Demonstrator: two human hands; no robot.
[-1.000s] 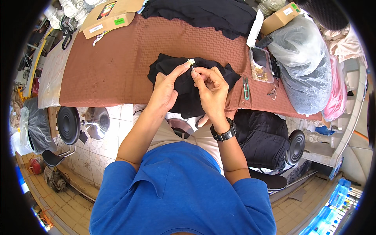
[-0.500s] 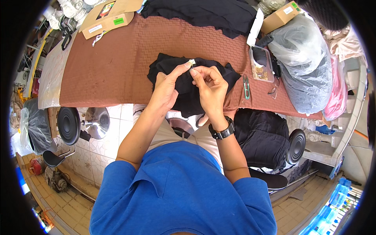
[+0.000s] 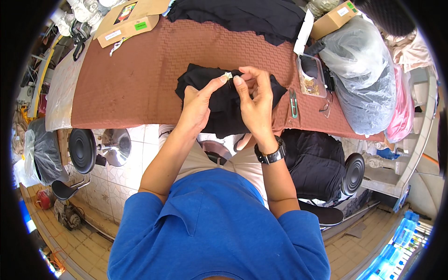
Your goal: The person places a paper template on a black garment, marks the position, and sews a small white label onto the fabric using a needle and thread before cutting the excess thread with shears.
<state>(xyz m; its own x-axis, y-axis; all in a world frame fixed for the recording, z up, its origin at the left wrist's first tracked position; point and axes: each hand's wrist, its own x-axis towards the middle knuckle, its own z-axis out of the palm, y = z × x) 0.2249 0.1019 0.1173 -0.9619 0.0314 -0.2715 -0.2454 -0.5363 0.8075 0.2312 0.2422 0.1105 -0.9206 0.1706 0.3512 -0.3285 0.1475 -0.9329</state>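
Observation:
A black garment (image 3: 223, 116) lies bunched at the table's near edge, partly hanging over it. My left hand (image 3: 198, 106) is closed on its cloth, the thumb pressing beside a small whitish label (image 3: 227, 75). Just right of the label is my right hand (image 3: 256, 103), its thumb and forefinger drawn together in a pinch. Whatever sits between those fingertips is too small to make out. Green-handled thread snips (image 3: 293, 103) lie to the right of the garment.
A brown cloth covers the table (image 3: 121, 79). On its right stand a clear plastic box (image 3: 311, 79) with small gold-coloured pieces, eyeglasses (image 3: 326, 108) and a large plastic-wrapped bundle (image 3: 361, 74). Black fabric (image 3: 238, 16) and an open cardboard box (image 3: 128, 30) are at the back.
My right hand has shifted slightly right, away from the label, and its wrist has turned. My left hand stays on the garment almost unmoved.

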